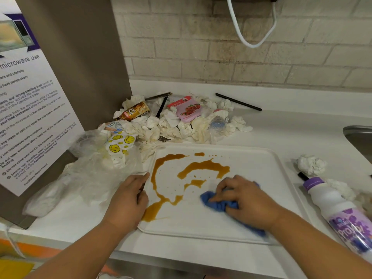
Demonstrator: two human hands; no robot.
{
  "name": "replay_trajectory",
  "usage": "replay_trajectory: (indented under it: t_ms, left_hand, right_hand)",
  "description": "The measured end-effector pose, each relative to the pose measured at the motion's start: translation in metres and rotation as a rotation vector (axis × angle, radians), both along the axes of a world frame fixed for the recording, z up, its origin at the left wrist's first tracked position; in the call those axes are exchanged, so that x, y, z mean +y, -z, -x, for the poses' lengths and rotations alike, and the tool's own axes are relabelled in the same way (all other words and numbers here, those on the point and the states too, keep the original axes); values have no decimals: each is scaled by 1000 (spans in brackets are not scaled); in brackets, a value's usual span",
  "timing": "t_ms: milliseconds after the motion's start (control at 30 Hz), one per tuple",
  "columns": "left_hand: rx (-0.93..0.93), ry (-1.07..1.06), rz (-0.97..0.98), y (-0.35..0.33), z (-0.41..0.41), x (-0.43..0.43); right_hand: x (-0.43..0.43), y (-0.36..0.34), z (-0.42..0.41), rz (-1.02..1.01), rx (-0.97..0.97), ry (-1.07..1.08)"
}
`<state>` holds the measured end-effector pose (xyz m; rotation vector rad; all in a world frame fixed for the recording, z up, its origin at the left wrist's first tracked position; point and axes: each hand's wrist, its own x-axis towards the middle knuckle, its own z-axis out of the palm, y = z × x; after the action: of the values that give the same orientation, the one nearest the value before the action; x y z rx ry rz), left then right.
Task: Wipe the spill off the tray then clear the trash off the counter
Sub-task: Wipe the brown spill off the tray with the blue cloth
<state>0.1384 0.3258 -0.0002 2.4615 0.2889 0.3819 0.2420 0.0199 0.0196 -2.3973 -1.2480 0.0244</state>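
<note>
Right hand (243, 200) on cloth (213, 204) beside tray (251, 158) spill (203, 166)

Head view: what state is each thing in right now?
White plastic tray, dirty, flat on counter.
Brown liquid spill, mostly unwiped.
Blue cloth, bunched, pressed on tray.
Left hand, holds tray's left rim.
Right hand, grips cloth.
Purple-capped white bottle, capped, lying down.
Pile of crumpled tissues and wrappers, uncleared.

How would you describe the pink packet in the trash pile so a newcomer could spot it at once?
Start at the white tray; behind it lies a heap of crumpled tissues. Toward the heap's back lies the pink packet, flat and printed with red berries, unlike the white tissues around it.
</note>
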Motion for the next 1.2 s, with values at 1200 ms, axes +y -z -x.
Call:
replay_trajectory:
  t_ms: [1200]
  left_hand:
    - [-3,-2,-14,3,0,2]
  right_hand:
    - [80,-10,39,106,61,-340]
